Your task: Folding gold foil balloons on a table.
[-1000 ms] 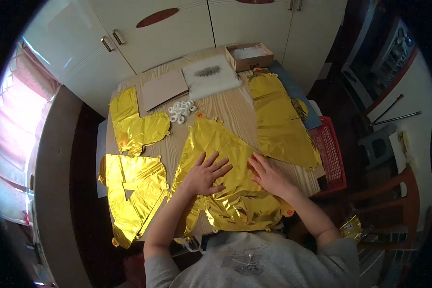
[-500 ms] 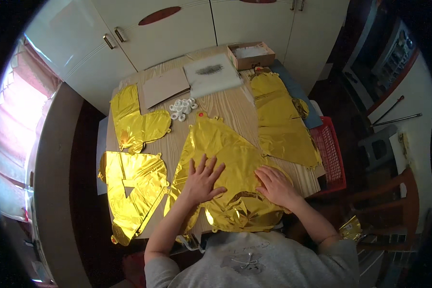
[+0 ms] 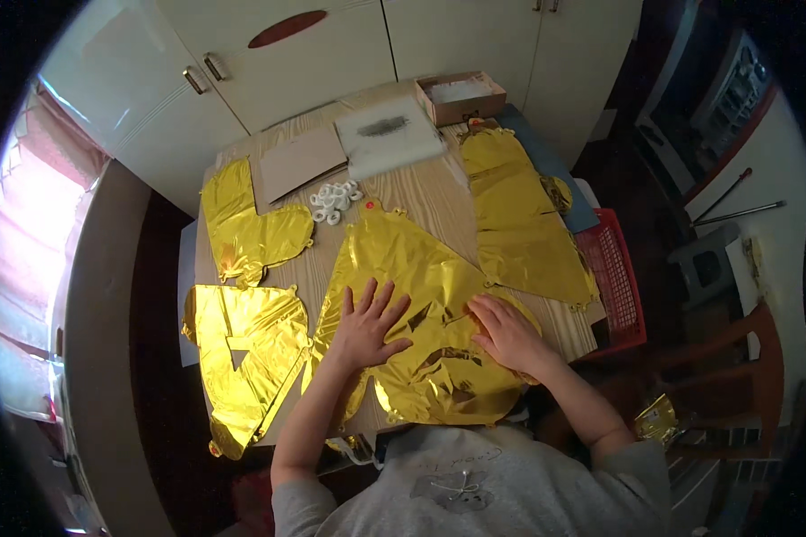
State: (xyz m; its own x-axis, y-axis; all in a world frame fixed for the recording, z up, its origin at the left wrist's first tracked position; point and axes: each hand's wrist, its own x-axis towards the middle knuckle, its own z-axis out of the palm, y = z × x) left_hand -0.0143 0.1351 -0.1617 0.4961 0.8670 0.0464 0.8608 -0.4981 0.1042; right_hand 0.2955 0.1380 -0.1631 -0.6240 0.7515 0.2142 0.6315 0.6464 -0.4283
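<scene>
A large gold foil balloon [image 3: 412, 268], flat and wrinkled, covers the near middle of the table. On its left part lies my left hand [image 3: 367, 331], palm down with the fingers spread. My right hand [image 3: 508, 333] rests on its right part, fingers stretched and fairly close together. Creases run through the foil between the two hands and below them. To the left lie two more flat gold foil balloons, an upper one [image 3: 273, 234] and a lower one [image 3: 255, 318] with a small triangular opening. At the right, more flat gold foil [image 3: 518, 215] reaches toward the table's edge.
Several white rings [image 3: 335, 200] sit in a pile beyond the middle balloon. Behind them are a brown cardboard sheet [image 3: 301, 163], a white sheet [image 3: 394, 157] with a dark smudge, and an open box [image 3: 461, 109]. A red basket [image 3: 620, 277] stands off the right edge.
My left hand has shifted slightly up and to the left on the foil. My right hand has moved slightly up and left. Creases between the hands have changed shape.
</scene>
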